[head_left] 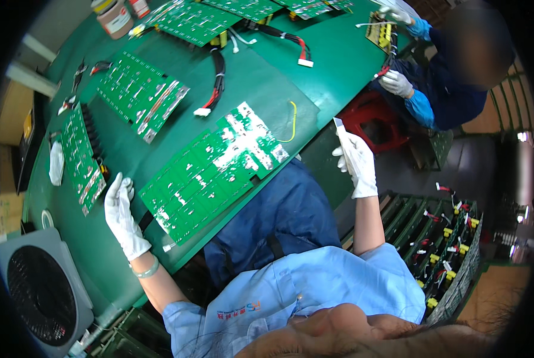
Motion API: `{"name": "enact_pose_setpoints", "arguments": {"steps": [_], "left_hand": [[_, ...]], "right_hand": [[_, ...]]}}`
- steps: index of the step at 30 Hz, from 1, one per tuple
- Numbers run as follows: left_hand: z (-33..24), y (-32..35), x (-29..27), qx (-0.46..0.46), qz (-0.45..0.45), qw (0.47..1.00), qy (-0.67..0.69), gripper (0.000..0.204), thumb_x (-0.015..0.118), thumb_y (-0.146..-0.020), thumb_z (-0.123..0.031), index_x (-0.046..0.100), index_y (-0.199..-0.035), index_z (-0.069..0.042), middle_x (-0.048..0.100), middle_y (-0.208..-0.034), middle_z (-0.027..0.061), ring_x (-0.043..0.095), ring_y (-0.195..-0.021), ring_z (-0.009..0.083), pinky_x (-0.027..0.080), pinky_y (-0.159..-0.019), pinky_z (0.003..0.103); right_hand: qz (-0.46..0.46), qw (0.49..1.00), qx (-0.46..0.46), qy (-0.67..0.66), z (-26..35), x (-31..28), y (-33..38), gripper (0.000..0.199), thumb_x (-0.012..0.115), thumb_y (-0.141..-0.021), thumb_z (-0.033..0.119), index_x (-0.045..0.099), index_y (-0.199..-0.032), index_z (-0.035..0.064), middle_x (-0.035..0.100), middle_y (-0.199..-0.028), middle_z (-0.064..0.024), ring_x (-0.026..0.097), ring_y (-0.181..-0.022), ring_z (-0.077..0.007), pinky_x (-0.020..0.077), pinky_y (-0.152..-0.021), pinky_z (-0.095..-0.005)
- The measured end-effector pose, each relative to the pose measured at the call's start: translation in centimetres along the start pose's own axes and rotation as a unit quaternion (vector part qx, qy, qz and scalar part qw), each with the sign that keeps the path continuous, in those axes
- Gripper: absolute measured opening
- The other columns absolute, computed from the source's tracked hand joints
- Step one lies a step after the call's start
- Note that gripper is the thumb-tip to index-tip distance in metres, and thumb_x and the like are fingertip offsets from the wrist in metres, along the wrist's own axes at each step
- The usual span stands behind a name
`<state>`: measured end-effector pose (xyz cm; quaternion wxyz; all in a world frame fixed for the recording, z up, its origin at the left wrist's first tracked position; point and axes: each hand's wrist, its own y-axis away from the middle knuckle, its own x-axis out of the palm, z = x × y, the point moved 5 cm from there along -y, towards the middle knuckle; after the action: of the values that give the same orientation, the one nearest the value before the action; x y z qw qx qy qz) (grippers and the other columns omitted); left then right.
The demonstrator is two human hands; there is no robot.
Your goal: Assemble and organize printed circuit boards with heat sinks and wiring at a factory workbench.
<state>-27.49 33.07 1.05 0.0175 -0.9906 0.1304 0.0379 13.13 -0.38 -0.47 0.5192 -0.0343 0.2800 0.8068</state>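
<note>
A large green circuit board [204,182] lies on the green table in front of me, with a broad silvery-white patch near its right end. My left hand [122,209], in a white glove, is just beside the board's left end. Its fingers are stretched out and it holds nothing. Out past the table's right edge, my right hand [357,164], also gloved, is closed around a slim pale tool [339,125] with an angled, blade-like tip. The rest of that tool is mostly hidden by the glove. A thin yellow cable tie [294,119] lies by the board's upper right corner.
Two smaller circuit boards [139,92] [81,158] lie to the left. More boards [186,21] with black-and-red wire bundles [218,77] occupy the far side. A fan [40,295] stands lower left, a wired-parts crate [443,250] lower right. A co-worker's gloved hands [396,83] handle wiring.
</note>
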Motion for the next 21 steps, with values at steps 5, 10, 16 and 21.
{"name": "enact_pose_setpoints", "arguments": {"steps": [5, 10, 16, 21], "left_hand": [[0.5, -0.3, 0.7, -0.018, 0.015, 0.999, -0.025, 0.038, 0.061, -0.095, -0.016, 0.055, -0.126, 0.006, 0.065, -0.112, 0.0117, 0.061, -0.103, 0.0162, 0.047, -0.095, 0.029], [0.6, -0.9, 1.0, 0.012, 0.074, 0.996, -0.048, 0.039, 0.056, -0.098, -0.014, 0.051, -0.131, 0.006, 0.063, -0.115, 0.0145, 0.059, -0.101, 0.0164, 0.046, -0.093, 0.028], [0.5, -1.1, -0.3, 0.040, 0.091, 0.985, -0.142, 0.038, 0.051, -0.100, -0.019, 0.053, -0.129, 0.004, 0.061, -0.121, 0.0156, 0.056, -0.110, 0.0202, 0.041, -0.101, 0.033], [0.4, -0.5, 0.5, -0.011, 0.066, 0.990, -0.121, 0.038, 0.053, -0.098, -0.018, 0.055, -0.127, 0.006, 0.062, -0.118, 0.0157, 0.058, -0.107, 0.0203, 0.043, -0.098, 0.032]], "right_hand": [[0.031, 0.995, 0.006, -0.090, -2.5, 0.1, -1.0, 0.046, 0.058, -0.095, 0.043, 0.052, -0.114, 0.0020, 0.068, -0.087, -0.0111, 0.064, -0.061, -0.0140, 0.0519, -0.051, -0.0254], [0.020, 0.974, -0.059, -0.219, -7.5, -1.4, -2.3, 0.030, 0.058, -0.096, 0.031, 0.050, -0.108, 0.0040, 0.067, -0.088, -0.0132, 0.063, -0.059, -0.0160, 0.0528, -0.051, -0.0274], [-0.264, 0.904, 0.047, -0.334, -20.8, -11.6, -2.9, 0.024, 0.057, -0.090, 0.025, 0.059, -0.104, 0.0048, 0.057, -0.066, -0.0062, 0.049, -0.043, -0.0132, 0.0451, -0.038, -0.0289], [-0.307, 0.683, -0.051, -0.661, -38.9, -23.7, 1.3, 0.016, 0.051, -0.092, 0.026, 0.049, -0.077, 0.0210, 0.047, -0.062, -0.0029, 0.044, -0.050, -0.0238, 0.0354, -0.046, -0.0331]]}}
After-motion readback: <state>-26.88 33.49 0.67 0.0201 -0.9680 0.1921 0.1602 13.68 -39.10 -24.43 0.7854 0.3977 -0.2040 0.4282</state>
